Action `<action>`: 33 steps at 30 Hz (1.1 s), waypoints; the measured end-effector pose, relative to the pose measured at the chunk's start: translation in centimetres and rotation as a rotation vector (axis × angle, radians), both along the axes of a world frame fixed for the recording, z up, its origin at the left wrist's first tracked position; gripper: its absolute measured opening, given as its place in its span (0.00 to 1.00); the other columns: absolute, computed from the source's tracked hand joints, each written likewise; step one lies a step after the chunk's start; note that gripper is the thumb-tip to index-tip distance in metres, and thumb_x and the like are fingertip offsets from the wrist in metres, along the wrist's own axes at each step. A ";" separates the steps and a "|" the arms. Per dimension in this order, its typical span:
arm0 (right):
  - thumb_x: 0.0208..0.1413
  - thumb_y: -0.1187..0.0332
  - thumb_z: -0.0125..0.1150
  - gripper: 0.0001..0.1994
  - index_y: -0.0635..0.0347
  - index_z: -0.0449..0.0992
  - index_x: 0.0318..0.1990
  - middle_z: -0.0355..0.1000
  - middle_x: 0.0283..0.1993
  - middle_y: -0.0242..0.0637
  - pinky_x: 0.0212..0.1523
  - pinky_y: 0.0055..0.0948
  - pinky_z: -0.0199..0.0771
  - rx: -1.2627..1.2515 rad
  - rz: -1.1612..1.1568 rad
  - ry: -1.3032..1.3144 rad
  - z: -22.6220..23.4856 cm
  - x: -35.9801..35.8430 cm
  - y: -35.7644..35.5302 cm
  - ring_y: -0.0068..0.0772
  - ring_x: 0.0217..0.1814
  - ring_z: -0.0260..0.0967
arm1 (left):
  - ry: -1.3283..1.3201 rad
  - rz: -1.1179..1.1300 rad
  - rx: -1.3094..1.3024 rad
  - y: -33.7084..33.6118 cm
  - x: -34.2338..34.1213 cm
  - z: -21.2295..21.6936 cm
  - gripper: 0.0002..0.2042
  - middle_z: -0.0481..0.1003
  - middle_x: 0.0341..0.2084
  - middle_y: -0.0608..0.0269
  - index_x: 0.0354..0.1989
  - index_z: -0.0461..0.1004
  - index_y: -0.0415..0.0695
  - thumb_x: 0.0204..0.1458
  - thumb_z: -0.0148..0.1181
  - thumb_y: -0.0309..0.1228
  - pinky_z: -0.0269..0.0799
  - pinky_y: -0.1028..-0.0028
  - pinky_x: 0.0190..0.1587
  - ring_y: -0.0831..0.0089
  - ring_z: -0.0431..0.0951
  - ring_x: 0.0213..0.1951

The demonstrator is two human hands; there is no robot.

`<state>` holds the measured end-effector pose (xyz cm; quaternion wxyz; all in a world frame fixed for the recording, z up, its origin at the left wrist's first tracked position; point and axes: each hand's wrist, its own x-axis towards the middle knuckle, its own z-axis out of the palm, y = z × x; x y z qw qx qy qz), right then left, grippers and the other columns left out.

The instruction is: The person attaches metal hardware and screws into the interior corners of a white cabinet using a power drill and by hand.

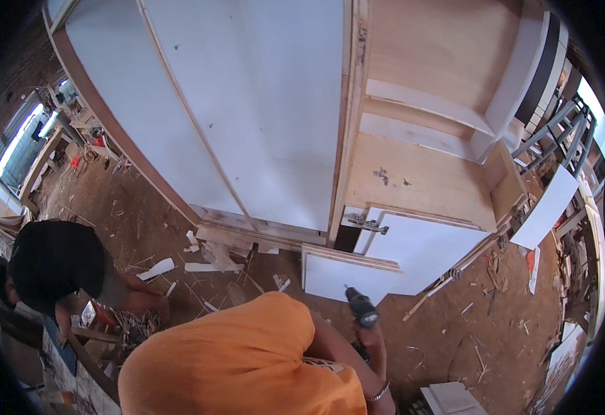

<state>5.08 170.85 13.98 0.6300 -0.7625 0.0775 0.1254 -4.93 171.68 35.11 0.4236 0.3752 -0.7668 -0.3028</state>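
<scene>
My right hand (370, 337), a bracelet at its wrist, is closed around a dark cordless drill (362, 309). The drill's bit points away from me, its tip seen against the lower part of a white panel (347, 274); whether they touch I cannot tell. Beyond that panel is a white cabinet door (420, 249), with metal hinges (369, 224) at its upper left corner. Orange clothing (233, 353) fills the lower middle and covers part of the view. My left hand does not show.
A tall white-panelled cabinet (268, 124) and open wooden shelving (427, 173) rise in front. Small metal pieces (381, 176) lie on the shelf. At left, a person in black (60, 259) bends over. Wood scraps (212, 256) litter the dirt floor. Boards (451, 400) lie at lower right.
</scene>
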 end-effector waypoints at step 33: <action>0.49 0.69 0.63 0.13 0.60 0.77 0.42 0.78 0.38 0.37 0.42 0.33 0.74 0.066 -0.107 0.528 -0.9 5.3 -34.4 0.30 0.40 0.76 | -0.900 1.890 0.670 -9.1 67.4 -19.4 0.09 0.75 0.37 0.54 0.36 0.79 0.44 0.54 0.52 0.31 0.76 0.60 0.44 0.59 0.77 0.44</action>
